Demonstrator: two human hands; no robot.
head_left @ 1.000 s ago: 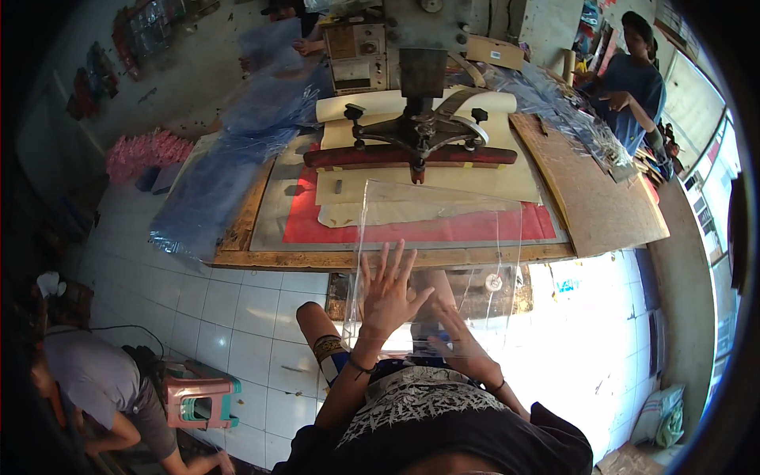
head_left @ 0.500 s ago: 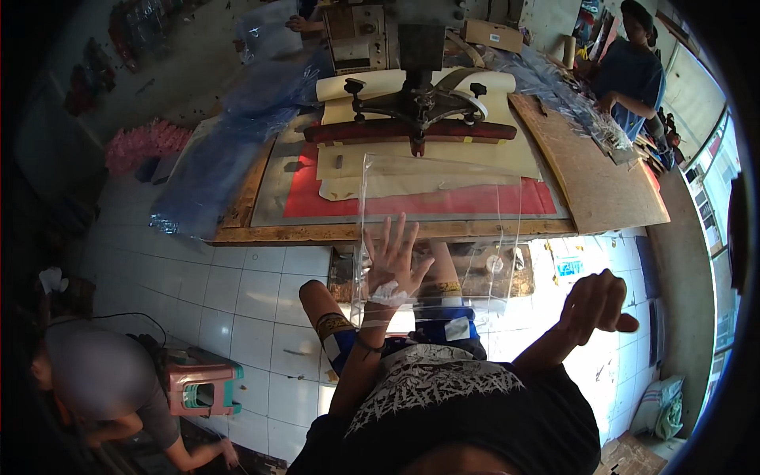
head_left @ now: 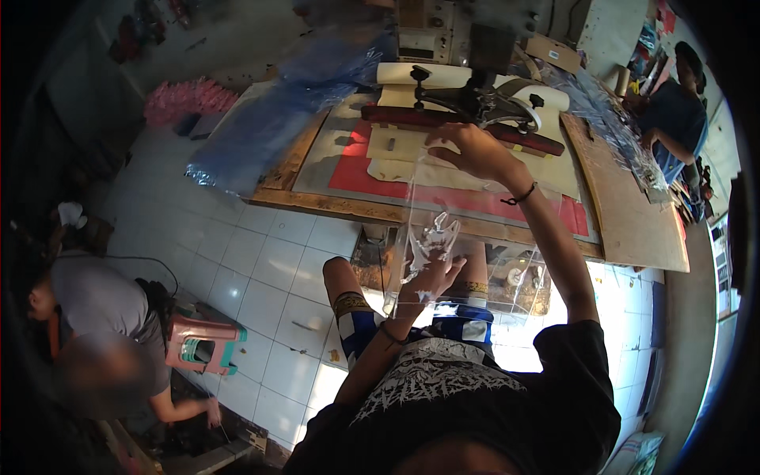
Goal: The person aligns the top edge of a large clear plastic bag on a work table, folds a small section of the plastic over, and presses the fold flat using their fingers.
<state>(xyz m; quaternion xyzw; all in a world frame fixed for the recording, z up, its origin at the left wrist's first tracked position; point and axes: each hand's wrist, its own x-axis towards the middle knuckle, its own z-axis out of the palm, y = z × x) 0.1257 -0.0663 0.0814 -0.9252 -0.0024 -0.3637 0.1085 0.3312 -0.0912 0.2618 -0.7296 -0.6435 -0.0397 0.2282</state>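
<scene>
A large clear plastic sheet [head_left: 475,214], perhaps a flat pouch, spans from the bench's front edge to above my lap. Crinkled, shiny folds show near its left side. My left hand [head_left: 431,273] lies at that side, thumb apart and fingers stretched forward, partly masked by glare on the plastic. Whether it is inside the plastic or behind it I cannot tell. My right hand [head_left: 479,154] reaches across to the sheet's far left corner, with thumb and curled fingers closed at its edge. Beyond stands a press head with a dark red bar [head_left: 451,127].
The wooden-edged bench [head_left: 356,208] carries red and cream sheets under the press. Blue plastic film [head_left: 277,119] lies heaped on the left, a wooden board [head_left: 633,198] on the right. One person works at far right, another crouches at lower left beside a stool [head_left: 202,340].
My right hand has swung from the right side up and across to the sheet's far left corner. The plastic near my left hand has become more crumpled. The view has turned slightly.
</scene>
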